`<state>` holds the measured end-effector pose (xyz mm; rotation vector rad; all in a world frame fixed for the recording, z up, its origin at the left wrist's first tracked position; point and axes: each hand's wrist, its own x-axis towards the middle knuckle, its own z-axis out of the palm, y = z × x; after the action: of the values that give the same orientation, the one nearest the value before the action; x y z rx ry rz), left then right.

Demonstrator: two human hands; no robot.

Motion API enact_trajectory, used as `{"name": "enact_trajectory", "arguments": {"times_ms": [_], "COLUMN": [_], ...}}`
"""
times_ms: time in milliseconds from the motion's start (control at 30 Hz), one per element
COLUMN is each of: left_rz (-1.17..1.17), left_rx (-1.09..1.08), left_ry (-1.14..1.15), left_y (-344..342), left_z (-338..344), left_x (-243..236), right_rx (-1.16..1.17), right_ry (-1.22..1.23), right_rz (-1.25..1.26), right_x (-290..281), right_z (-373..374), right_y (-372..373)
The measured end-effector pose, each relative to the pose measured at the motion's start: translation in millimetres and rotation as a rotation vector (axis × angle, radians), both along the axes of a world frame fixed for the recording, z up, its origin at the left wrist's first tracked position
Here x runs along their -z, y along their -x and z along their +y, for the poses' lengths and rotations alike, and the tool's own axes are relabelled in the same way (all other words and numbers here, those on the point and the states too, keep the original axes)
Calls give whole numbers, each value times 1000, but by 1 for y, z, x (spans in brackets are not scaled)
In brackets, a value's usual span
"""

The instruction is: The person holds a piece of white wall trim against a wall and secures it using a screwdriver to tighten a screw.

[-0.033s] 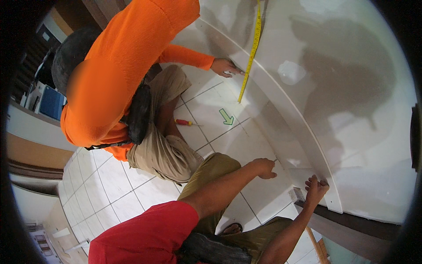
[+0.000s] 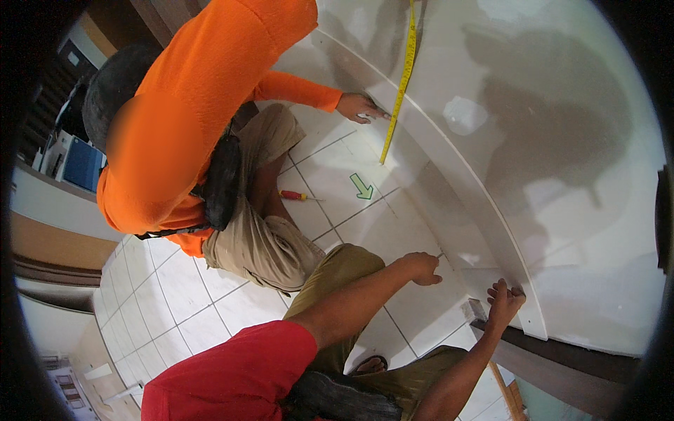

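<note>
My left hand [image 2: 423, 269] hovers above the white floor tiles with its fingers curled closed. A small thin tip shows beside the fingers, too small to name. My right hand [image 2: 505, 303] rests against the long white skirting board [image 2: 484, 238] near its close end, fingers bent but apart. I see nothing held in it. Farther off, a co-worker in an orange top holds a hand [image 2: 359, 107] beside a yellow tape measure [image 2: 401, 95]. The tape blade stretches across the board from the wall down to the floor.
A red and yellow screwdriver [image 2: 293, 195] lies on the tiles by the co-worker's legs. The wall [image 2: 576, 105] rises on the right, with a pale patch on it. A dark wooden strip [image 2: 562, 365] is at the lower right, beyond the board's end.
</note>
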<state>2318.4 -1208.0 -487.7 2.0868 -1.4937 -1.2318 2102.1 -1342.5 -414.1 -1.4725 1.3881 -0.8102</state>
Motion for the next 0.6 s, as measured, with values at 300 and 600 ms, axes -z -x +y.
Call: {"name": "enact_trajectory", "arguments": {"times_ms": [300,600], "left_rz": [1,-11], "left_rx": [44,27], "left_ry": [19,25], "left_y": [7,9], "left_z": [-5,-6], "left_x": [-4,2], "right_rx": [-11,-16], "right_ry": [39,18], "right_rz": [20,56], "right_x": [9,-2], "right_z": [-5,1], "right_y": [8,3]}}
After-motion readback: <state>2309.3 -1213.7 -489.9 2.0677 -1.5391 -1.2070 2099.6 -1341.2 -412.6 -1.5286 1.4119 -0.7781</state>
